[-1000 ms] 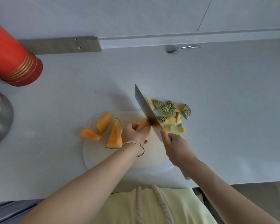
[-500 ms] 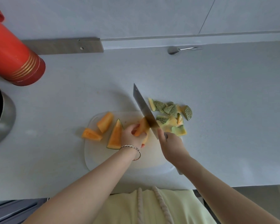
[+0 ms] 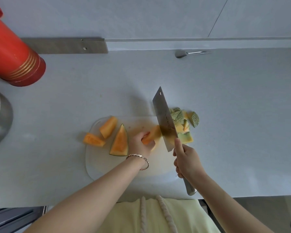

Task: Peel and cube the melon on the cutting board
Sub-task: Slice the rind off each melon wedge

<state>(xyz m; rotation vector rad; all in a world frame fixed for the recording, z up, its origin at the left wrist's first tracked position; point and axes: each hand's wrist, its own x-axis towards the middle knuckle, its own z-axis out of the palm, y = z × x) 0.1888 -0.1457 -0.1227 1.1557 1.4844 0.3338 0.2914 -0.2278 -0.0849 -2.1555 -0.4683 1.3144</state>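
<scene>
Peeling is partly done: left hand (image 3: 142, 143) pinches a melon slice (image 3: 152, 134), right hand (image 3: 186, 159) grips the cleaver (image 3: 165, 120). Left of them one wedge (image 3: 119, 142) keeps rind; nothing cubed.

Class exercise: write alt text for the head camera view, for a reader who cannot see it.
Seen from above, a right hand brings a cleaver down on a peeled melon piece held by the left hand on a white cutting board. Three more melon pieces lie left; rind scraps sit right of the blade.
</scene>
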